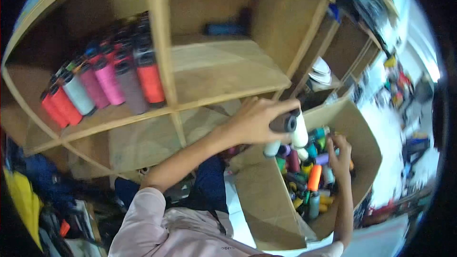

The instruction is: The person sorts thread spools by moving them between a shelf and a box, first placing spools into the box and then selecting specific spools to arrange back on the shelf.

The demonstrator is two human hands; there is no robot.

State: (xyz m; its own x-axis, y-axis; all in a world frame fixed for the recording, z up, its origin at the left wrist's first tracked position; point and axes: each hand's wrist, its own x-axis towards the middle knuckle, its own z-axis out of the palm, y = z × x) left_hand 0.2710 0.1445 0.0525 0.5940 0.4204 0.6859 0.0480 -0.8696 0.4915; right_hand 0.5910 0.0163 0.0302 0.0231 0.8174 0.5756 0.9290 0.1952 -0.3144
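Note:
My left hand (254, 120) is closed around a bunch of thread spools above the near-left side of a cardboard box (264, 197). A dark brown spool (280, 124) points its end at me, a white spool (300, 132) is beside it, and a pale spool (272, 149) shows below the fingers. Inside the box, my right hand (341, 158) has its fingers curled among many loose spools; what they grip is too small to make out. An orange spool (314, 177) and a purple spool (322, 159) lie near that hand.
Left of the box stands a wooden shelf (228, 96). One compartment holds stacked spools, including a pink spool (110, 83) and a red spool (150, 83). A dark blue item (223, 29) lies deep in the neighbouring compartment. White stacked pieces (321, 72) sit farther right.

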